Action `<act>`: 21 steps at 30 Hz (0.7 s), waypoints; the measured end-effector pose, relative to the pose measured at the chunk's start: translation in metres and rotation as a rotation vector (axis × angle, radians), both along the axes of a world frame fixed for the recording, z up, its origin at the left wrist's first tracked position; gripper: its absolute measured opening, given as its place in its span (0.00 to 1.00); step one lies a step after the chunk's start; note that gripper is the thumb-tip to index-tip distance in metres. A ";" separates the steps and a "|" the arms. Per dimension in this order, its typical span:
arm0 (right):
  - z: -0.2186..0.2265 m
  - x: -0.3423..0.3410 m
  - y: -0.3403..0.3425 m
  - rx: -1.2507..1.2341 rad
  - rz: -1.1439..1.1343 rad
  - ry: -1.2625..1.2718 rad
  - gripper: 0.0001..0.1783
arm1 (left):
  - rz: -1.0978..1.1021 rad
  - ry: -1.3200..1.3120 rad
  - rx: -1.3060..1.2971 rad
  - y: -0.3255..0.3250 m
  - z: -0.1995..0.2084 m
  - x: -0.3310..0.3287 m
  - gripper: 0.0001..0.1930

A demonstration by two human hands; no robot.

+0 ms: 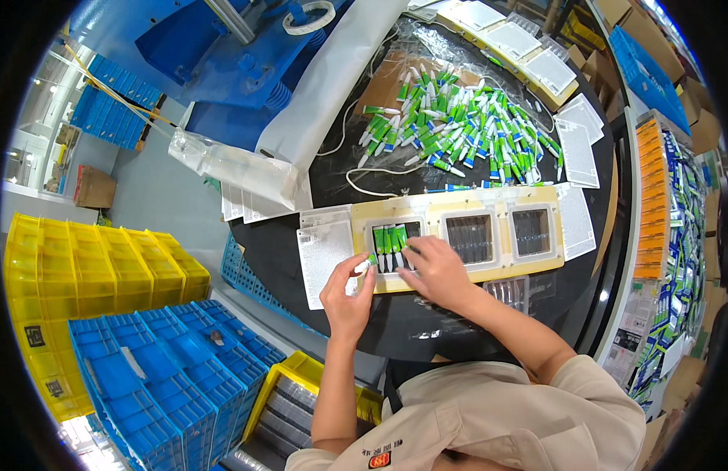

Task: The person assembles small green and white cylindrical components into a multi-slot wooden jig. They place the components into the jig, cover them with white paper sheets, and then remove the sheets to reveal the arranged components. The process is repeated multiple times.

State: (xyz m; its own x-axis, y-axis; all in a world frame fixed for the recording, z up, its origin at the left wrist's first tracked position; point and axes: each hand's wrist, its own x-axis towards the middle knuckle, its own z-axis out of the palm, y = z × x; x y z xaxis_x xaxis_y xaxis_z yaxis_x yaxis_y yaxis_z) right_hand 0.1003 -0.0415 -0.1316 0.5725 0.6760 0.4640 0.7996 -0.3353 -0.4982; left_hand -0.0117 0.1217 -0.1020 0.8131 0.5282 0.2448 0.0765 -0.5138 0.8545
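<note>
A long cream-yellow frame (433,206) with three windows lies in front of me on the black table. Several small green-and-white tubes (385,238) stand side by side in its left window, white caps toward me. Next to that window's left edge, my left hand (346,302) is closed on a small tube (363,266), its white end showing between thumb and fingers. My right hand (442,272) reaches over the window's right part, fingers bent down at the end of the row; what they pinch is mostly hidden. Clear blister trays (469,239) sit in the other windows.
A large heap of green, white and blue tubes (474,125) lies beyond the frame. White printed cards (577,153) lie at right and left. A blue machine (238,71) rises at the back left. Blue crates (160,369) and yellow crates (97,267) are stacked at my left.
</note>
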 end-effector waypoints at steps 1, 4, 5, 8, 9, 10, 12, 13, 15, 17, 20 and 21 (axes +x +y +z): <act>0.004 0.008 -0.003 0.088 -0.013 -0.030 0.18 | -0.012 0.009 0.037 -0.003 0.000 -0.002 0.13; 0.007 0.073 -0.013 0.043 -0.346 -0.090 0.13 | -0.080 -0.071 0.129 -0.015 -0.004 -0.001 0.14; 0.002 0.099 -0.013 0.000 -0.415 -0.145 0.13 | -0.118 -0.110 0.155 -0.021 -0.007 0.002 0.14; -0.023 0.146 -0.013 -0.269 -0.406 -0.047 0.11 | -0.282 -0.156 0.429 -0.032 -0.016 0.015 0.21; -0.031 0.155 -0.012 -0.326 -0.385 -0.001 0.11 | -0.329 -0.172 0.504 -0.035 -0.021 0.021 0.22; -0.037 0.161 -0.012 -0.289 -0.362 -0.002 0.10 | -0.370 -0.150 0.596 -0.037 -0.026 0.026 0.20; -0.040 0.162 -0.016 -0.269 -0.343 0.051 0.08 | -0.453 -0.052 0.750 -0.039 -0.037 0.034 0.18; -0.037 0.157 -0.019 -0.180 -0.355 0.008 0.08 | -0.444 -0.046 0.762 -0.039 -0.042 0.035 0.18; -0.023 0.144 -0.030 -0.038 -0.383 -0.033 0.07 | -0.443 0.025 0.783 -0.036 -0.051 0.036 0.17; -0.004 0.119 -0.046 0.009 -0.400 0.009 0.09 | -0.431 0.050 0.728 -0.034 -0.057 0.032 0.18; 0.011 0.069 -0.065 0.033 -0.383 0.096 0.10 | -0.420 0.073 0.718 -0.033 -0.061 0.024 0.20; 0.012 0.054 -0.070 0.007 -0.371 0.133 0.11 | -0.410 0.081 0.705 -0.034 -0.061 0.021 0.21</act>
